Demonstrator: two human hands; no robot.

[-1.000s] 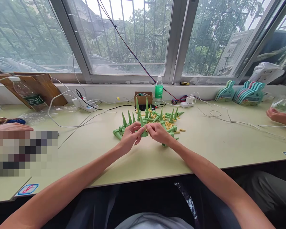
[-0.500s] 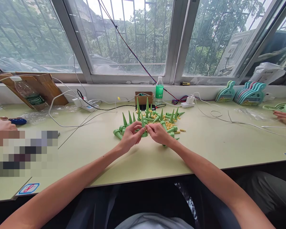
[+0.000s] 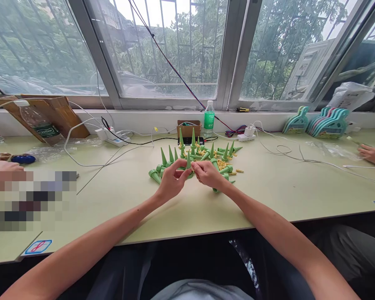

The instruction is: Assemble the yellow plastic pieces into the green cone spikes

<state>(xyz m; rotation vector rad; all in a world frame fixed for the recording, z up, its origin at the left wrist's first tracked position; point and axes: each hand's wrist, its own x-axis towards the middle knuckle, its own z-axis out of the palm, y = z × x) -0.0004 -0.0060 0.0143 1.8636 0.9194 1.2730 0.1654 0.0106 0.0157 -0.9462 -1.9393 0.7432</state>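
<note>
Barred windows (image 3: 162, 50) with foliage outside run behind a pale yellow-green desk (image 3: 187, 214). Left grip (image 3: 171, 179): thumb and fingers pinch a green cone (image 3: 188, 161), roughly upright, point up, its lower end partly covered by the fingers. Right grip (image 3: 209, 174): thumb and forefinger drawn in at the right side of the same cone; cannot tell whether a small part sits between the fingertips. The held cone thus lies between the two grips, over the near side of a cluster. Loose green cones (image 3: 181, 141) spread beyond and to both sides of the grips; several stand point up, others lie on their sides. Small yellow pieces (image 3: 221, 164) are scattered among them, mostly beyond and to the right of the right grip. Farther past the grips: an open cardboard box (image 3: 187, 131) and, just right of it, a green-labelled bottle (image 3: 209, 118). White power strip (image 3: 246, 136) beyond and right of the right grip. Far right of it, teal boards (image 3: 328, 123) and a co-worker's hand (image 3: 373, 154). Far left of the left grip, a clear bottle (image 3: 34, 116) tilts against a cardboard panel (image 3: 70, 116).
</note>
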